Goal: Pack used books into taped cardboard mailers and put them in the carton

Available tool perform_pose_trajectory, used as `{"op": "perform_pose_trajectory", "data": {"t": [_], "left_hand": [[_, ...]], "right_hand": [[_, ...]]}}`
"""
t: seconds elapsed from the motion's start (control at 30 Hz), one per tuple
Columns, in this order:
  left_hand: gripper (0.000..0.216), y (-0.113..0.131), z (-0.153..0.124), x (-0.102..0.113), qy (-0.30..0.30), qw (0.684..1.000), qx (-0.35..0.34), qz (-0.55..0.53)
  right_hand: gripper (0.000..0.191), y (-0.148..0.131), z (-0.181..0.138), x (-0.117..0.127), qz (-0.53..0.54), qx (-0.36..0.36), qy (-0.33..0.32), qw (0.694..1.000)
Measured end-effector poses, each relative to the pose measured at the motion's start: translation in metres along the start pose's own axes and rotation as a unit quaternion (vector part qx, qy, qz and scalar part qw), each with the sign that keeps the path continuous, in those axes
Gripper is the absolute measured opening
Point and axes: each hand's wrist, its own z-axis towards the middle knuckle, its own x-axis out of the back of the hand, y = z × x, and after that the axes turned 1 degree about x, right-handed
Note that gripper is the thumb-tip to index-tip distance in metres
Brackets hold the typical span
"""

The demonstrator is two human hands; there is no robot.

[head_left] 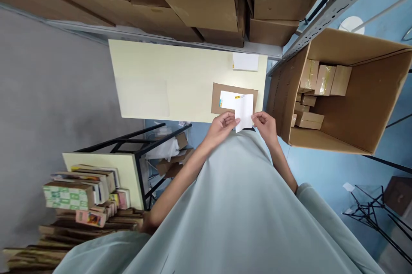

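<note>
Hands, left (pixel 222 124) and right (pixel 265 124), hold one white paper (pixel 243 113).

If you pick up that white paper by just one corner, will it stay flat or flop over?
The white paper would probably flop: it looks thin and already bends between the left hand and right hand. It likely weighs very little, so a light pinch should do. It could crease or tear easily, unlike the stiffer-looking brown cardboard piece under it.

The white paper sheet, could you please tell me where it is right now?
In the head view, the white paper sheet sits centre-right, pinched between the left hand and right hand, above a brown cardboard envelope on the pale yellow table.
</note>
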Motion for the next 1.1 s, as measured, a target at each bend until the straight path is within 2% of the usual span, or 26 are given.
{"op": "perform_pose_trajectory", "data": {"t": [0.2, 0.37, 0.57, 0.77, 0.97, 1.1], "left_hand": [[0.041, -0.006, 0.012, 0.019, 0.058, 0.988, -0.048, 0.132], [0.028, -0.007, 0.022, 0.036, 0.069, 0.965, -0.062, 0.244], [0.030, 0.009, 0.036, 0.047, 0.015, 0.924, -0.111, 0.366], [0.029, 0.024, 0.062, 0.061, -0.048, 0.891, -0.137, 0.431], [0.019, 0.033, 0.094, 0.071, -0.096, 0.866, -0.135, 0.471], [0.018, 0.036, 0.110, 0.077, -0.134, 0.854, -0.137, 0.485]], "right_hand": [[0.031, -0.003, -0.010, -0.015, 0.038, -0.008, -0.005, 0.999], [0.027, 0.000, -0.018, -0.033, 0.093, -0.047, 0.007, 0.995], [0.020, 0.006, -0.023, -0.060, 0.175, -0.140, 0.011, 0.975], [0.016, 0.006, -0.021, -0.094, 0.263, -0.219, 0.072, 0.937], [0.017, 0.001, -0.017, -0.131, 0.314, -0.250, 0.121, 0.908], [0.020, -0.006, -0.011, -0.145, 0.332, -0.249, 0.145, 0.898]]}}
